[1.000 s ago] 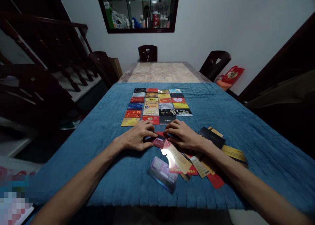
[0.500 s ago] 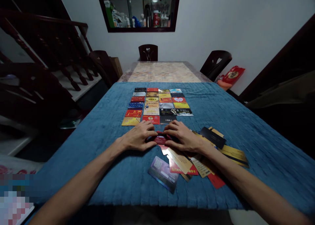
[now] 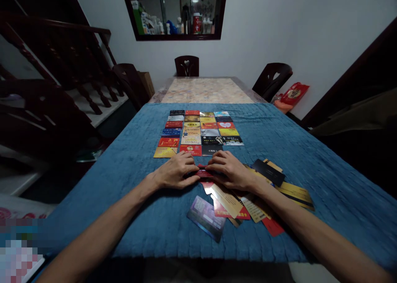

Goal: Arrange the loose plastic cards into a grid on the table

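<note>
Between my two hands a dark red card is gripped, one side in each. My left hand has its fingers and thumb closed on the card's left end. The right end is pinched by my right hand, whose fingers cover part of it. Just beyond, several cards lie in rows and columns, with a red card and a black card in the nearest row. Under and beside my right forearm spreads a loose pile of cards, among them a gold card and a purple card.
A blue cloth covers the near part of the table; its patterned far end is uncovered. Dark wooden chairs stand around it. A red bag lies at the right, and a stair railing rises at the left.
The red card has tilted slightly between my hands, so its face looks narrower. My right thumb has drawn in behind the fingers. The rows and the pile stay the same.
</note>
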{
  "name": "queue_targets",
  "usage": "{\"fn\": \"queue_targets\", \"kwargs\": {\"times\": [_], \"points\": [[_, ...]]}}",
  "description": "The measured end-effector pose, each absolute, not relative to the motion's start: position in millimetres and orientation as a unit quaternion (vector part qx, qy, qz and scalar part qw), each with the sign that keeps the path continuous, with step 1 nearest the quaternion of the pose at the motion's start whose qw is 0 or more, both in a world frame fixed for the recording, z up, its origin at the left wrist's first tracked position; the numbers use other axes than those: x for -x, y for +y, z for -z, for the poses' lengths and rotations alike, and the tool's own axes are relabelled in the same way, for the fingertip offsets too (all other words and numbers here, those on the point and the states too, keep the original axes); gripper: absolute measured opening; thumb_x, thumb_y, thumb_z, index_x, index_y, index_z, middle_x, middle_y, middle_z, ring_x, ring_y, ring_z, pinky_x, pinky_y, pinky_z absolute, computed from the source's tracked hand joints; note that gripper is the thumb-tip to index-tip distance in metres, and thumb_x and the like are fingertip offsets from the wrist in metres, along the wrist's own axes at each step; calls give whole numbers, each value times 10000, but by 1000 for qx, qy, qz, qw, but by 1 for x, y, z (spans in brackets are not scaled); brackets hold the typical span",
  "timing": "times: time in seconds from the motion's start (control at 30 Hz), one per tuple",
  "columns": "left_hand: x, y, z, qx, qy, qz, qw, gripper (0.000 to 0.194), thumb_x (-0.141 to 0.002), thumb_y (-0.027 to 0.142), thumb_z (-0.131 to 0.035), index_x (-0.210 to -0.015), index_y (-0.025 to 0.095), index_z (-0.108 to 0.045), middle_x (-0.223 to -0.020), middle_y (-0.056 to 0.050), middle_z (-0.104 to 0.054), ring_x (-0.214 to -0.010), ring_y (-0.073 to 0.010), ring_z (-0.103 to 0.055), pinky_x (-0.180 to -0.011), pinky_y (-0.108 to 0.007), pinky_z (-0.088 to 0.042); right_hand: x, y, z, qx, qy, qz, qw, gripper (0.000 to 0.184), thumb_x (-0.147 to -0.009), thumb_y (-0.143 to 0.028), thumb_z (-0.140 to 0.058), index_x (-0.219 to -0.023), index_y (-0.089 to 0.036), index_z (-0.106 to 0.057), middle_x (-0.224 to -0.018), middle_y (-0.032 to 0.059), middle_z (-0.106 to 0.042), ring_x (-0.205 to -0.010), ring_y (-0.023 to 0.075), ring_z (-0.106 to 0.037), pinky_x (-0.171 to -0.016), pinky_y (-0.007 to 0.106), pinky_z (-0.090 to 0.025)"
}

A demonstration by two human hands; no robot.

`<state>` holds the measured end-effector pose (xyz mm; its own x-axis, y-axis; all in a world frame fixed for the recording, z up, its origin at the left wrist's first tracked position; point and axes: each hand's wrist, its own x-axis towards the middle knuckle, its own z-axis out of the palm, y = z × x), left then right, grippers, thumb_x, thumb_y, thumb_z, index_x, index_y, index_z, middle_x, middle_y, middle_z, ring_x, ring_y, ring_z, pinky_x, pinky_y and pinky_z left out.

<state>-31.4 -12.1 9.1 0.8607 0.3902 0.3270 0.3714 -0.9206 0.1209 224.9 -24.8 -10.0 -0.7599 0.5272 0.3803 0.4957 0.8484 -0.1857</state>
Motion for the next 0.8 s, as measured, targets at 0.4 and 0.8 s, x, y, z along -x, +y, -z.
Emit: {"fn": "queue_targets", "kwargs": {"times": [0.4,0.8], "points": [[35,-8,-5,-960,187,-202,53,198,-900,204,-563,-1003,131,-715,-886,-97,-700,-842,-215,-617,-777,-367,-487,-226,-20,17,271,-926,17,262,214,-992,-220,-486,-1000,-195,-698,-968,84,-735,-909,218,-559,-802,372,-393],[35,-2,3,-932,223,-257,122,264,-891,83,-513,-1076,147,-690,-943,-79,-737,-865,-183,-660,-803,-337,-545,-231,-16,24,335,-895,19,295,237,-998,-220,-466,-1034,-177,-696,-923,110,-734,-881,233,-595,-768,364,-463]]}}
